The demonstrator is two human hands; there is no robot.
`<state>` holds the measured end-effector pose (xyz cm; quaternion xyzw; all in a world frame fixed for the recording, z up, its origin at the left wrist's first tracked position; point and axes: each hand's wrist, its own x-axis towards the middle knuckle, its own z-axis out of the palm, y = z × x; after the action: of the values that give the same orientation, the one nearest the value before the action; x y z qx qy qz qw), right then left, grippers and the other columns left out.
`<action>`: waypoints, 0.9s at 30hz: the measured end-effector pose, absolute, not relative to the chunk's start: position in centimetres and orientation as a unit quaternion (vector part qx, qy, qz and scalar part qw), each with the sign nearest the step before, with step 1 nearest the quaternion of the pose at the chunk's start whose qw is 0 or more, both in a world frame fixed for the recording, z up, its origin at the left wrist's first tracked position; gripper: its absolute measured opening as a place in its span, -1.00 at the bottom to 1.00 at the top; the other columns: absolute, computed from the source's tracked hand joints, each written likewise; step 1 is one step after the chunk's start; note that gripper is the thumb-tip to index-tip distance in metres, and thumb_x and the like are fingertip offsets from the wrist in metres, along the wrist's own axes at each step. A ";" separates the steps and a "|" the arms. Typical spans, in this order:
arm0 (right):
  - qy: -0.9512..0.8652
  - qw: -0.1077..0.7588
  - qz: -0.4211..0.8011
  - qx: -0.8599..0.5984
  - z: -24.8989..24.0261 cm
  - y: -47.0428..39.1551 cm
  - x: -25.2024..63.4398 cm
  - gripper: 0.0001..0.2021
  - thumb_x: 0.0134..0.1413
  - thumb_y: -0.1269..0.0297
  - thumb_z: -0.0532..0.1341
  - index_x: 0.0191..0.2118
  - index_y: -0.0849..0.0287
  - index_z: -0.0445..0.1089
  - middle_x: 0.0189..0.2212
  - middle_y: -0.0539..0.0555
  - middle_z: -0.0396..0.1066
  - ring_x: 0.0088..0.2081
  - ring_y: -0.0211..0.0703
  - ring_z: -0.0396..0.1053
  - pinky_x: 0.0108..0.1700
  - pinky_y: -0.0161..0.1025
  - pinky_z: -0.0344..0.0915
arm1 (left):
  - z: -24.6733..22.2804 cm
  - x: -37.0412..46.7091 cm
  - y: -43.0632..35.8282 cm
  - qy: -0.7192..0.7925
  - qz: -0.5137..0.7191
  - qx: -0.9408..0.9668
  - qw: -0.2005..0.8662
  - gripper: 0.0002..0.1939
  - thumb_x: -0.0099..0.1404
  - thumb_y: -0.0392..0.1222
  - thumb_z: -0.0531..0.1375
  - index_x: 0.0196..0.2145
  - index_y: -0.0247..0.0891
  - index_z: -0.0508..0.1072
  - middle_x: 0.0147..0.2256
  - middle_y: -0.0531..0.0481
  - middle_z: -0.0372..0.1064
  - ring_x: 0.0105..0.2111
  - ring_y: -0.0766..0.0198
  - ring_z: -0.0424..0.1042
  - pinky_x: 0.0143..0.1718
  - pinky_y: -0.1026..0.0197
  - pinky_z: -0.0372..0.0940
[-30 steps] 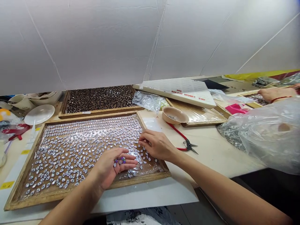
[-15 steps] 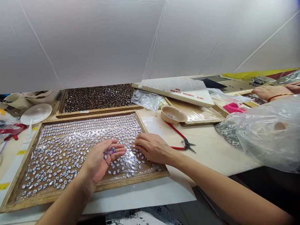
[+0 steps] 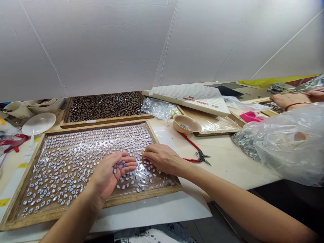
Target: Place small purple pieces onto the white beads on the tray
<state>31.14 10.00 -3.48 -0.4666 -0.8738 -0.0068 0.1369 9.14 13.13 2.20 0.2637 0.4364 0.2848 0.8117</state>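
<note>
A wooden-framed tray point(image 3: 141, 195) lined with clear film bears many small white drop-shaped pieces, some with dark centres. Over its middle, my left hand point(image 3: 111, 172) is palm up with fingers stretched, cupping a few small purple and green beads point(image 3: 119, 165) in the palm. My right hand point(image 3: 160, 158) is palm down at the tray's right part, its fingertips pressed together low over the white pieces. Whatever those fingertips pinch, if anything, is too small to make out.
Behind lies a tray of dark beads point(image 3: 106, 106). Red-handled pliers point(image 3: 201, 156) and a beige bowl point(image 3: 186, 124) sit to the right. A white plate point(image 3: 39, 123) is at left. Another person's hand point(image 3: 290, 100) and a plastic bag point(image 3: 291, 141) are at far right.
My right hand has shifted very slightly left, toward my left hand. The other person's hand at far right has moved a little.
</note>
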 end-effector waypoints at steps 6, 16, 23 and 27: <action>-0.849 0.188 0.030 -0.493 -3.2 9.9 31.5 -0.77 0.21 0.42 0.03 -0.31 0.22 0.43 -0.39 0.09 0.37 -0.38 -0.22 0.28 -0.33 -0.29 0.18 | 2.3 9.1 13.1 0.440 0.281 0.269 0.810 -0.84 0.27 -0.36 0.04 -0.27 -0.51 0.37 -0.29 -0.38 0.46 -0.33 0.12 0.51 -0.18 0.11 0.41; -0.859 0.140 0.030 -0.491 -3.0 10.5 30.9 -0.80 0.18 0.45 0.04 -0.32 0.25 0.42 -0.39 0.11 0.34 -0.38 -0.21 0.23 -0.33 -0.27 0.14 | 2.1 9.1 13.1 0.435 0.279 0.272 0.811 -0.83 0.26 -0.34 0.05 -0.26 -0.51 0.38 -0.29 -0.38 0.46 -0.34 0.10 0.51 -0.20 0.13 0.40; -0.858 0.131 0.017 -0.496 -3.1 10.5 30.7 -0.80 0.19 0.44 0.03 -0.31 0.26 0.40 -0.40 0.11 0.32 -0.38 -0.22 0.21 -0.32 -0.27 0.14 | 2.0 9.0 13.0 0.433 0.278 0.268 0.815 -0.85 0.24 -0.35 0.07 -0.29 -0.49 0.39 -0.30 -0.37 0.47 -0.34 0.12 0.51 -0.21 0.12 0.40; -0.865 0.109 0.015 -0.490 -3.1 10.4 30.8 -0.80 0.18 0.46 0.04 -0.34 0.26 0.41 -0.42 0.10 0.33 -0.39 -0.21 0.21 -0.34 -0.27 0.13 | 2.1 9.1 13.0 0.433 0.276 0.271 0.814 -0.84 0.25 -0.34 0.05 -0.28 -0.50 0.38 -0.30 -0.37 0.47 -0.35 0.11 0.51 -0.22 0.13 0.40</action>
<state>30.81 10.36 -3.08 -0.4901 -0.8648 0.0145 0.1085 9.07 13.02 2.12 0.2712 0.4335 0.2761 0.8138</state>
